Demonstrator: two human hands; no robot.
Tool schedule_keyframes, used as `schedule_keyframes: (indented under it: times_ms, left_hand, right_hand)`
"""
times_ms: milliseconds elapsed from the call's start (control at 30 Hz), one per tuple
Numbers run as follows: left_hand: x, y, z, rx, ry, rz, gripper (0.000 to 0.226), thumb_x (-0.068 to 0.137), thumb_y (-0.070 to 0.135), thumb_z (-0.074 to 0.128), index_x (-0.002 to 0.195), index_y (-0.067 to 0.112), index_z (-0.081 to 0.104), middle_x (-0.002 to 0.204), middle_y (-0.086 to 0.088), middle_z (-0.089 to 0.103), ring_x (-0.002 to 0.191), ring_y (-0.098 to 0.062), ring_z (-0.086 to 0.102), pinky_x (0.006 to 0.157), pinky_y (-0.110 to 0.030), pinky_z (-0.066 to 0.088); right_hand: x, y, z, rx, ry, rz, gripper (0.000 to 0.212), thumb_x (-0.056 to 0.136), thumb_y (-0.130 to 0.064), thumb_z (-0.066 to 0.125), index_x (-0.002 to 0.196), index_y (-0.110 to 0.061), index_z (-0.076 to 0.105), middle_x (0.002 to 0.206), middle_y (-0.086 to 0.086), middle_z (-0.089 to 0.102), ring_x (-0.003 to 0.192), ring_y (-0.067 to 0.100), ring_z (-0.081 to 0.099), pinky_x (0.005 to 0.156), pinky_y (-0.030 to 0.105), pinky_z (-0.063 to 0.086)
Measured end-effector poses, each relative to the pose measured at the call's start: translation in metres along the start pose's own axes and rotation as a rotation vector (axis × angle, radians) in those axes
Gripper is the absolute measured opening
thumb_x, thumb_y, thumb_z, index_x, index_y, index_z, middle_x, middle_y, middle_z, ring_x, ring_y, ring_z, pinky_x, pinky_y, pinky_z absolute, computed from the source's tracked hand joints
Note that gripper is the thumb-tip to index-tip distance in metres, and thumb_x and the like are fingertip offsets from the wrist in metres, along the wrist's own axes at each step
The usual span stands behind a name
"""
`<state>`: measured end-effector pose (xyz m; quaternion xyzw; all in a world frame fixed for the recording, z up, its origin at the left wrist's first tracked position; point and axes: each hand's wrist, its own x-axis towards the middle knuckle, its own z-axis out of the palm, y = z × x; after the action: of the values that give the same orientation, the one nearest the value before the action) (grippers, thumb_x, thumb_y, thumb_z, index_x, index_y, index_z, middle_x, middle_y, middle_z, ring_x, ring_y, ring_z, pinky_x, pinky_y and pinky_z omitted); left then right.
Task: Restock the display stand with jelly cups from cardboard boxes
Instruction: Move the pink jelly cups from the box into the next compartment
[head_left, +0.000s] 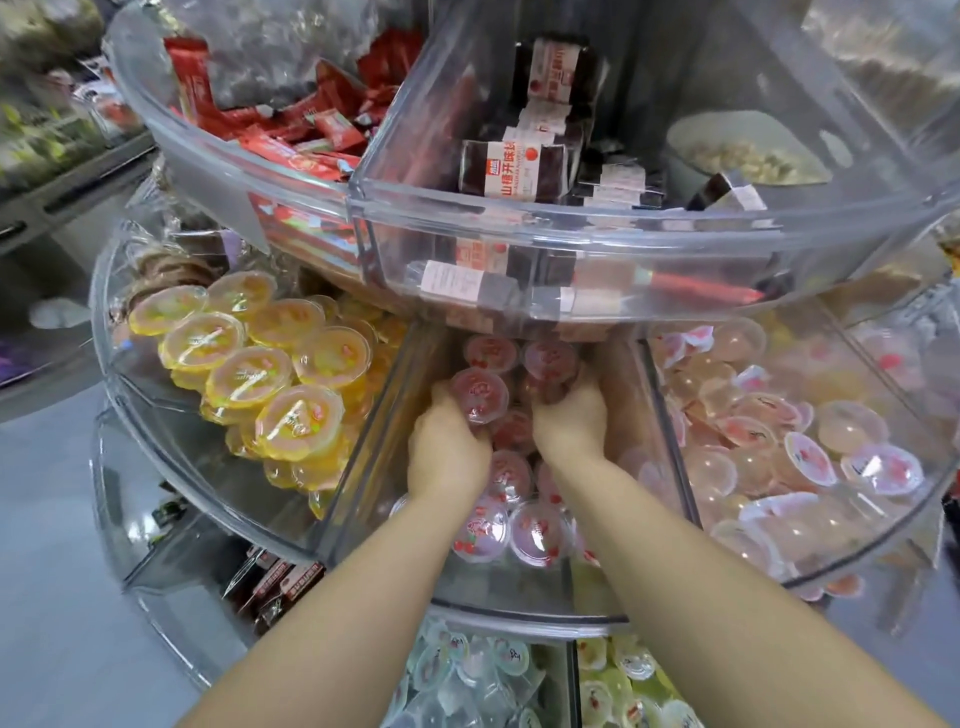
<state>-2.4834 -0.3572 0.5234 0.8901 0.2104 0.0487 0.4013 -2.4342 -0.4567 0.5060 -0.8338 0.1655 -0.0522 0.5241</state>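
Note:
A clear round tiered display stand (218, 488) fills the view. Both my hands reach into its middle compartment, which holds red jelly cups (537, 532) with cherry-printed lids. My left hand (447, 447) is closed around a red jelly cup (479, 395) held lid-up. My right hand (571, 421) grips other red cups (550, 364) further back, under the upper tier. Its fingers are partly hidden among the cups.
Yellow jelly cups (249, 374) fill the left compartment, pale pink ones (795, 447) the right. The upper tier (519, 218) overhangs closely, holding dark snack bars (519, 171) and red wrapped sweets (291, 130). A lower tier holds clear and greenish cups (478, 670). Grey floor (52, 571) lies left.

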Motion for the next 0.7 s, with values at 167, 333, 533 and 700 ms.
schedule_keyframes:
  times_ms: [167,333,533,700]
  left_hand:
    - [0.001,0.000,-0.007,-0.117,-0.120,-0.027,0.038,0.081,0.021,0.066,0.116,0.014,0.053,0.110,-0.008,0.065,0.102,-0.029,0.061,0.080,-0.030,0.049]
    - [-0.012,-0.010,-0.021,-0.337,-0.256,-0.040,0.046,0.077,0.008,0.066,0.118,0.020,0.051,0.112,-0.002,0.064,0.105,-0.021,0.060,0.092,-0.040,0.050]
    - [-0.020,-0.022,-0.030,-0.516,-0.334,-0.052,0.056,0.080,-0.011,0.052,0.109,0.037,0.046,0.111,0.010,0.059,0.111,-0.013,0.056,0.100,-0.041,0.045]
    - [-0.020,-0.018,-0.036,-0.491,-0.385,0.004,0.056,0.085,-0.005,0.049,0.097,0.050,0.048,0.106,0.022,0.059,0.103,0.007,0.054,0.078,-0.008,0.042]
  right_hand:
    - [-0.014,-0.002,-0.017,0.110,-0.134,0.031,0.017,0.077,-0.005,0.062,0.093,-0.011,0.061,0.083,0.004,0.065,0.072,0.015,0.058,0.057,0.018,0.042]
    - [-0.035,0.000,-0.027,0.019,-0.362,0.001,0.034,0.082,-0.005,0.061,0.115,-0.012,0.060,0.098,0.005,0.065,0.087,0.014,0.062,0.072,0.012,0.049]
    - [-0.032,-0.015,-0.004,-0.165,-0.492,-0.170,0.028,0.082,-0.017,0.066,0.109,-0.011,0.063,0.101,0.006,0.070,0.095,0.020,0.064,0.085,0.032,0.050]
    - [-0.034,-0.013,0.007,-0.175,-0.422,-0.177,0.017,0.077,-0.016,0.070,0.084,-0.015,0.055,0.089,0.006,0.071,0.083,0.020,0.066,0.067,0.024,0.043]
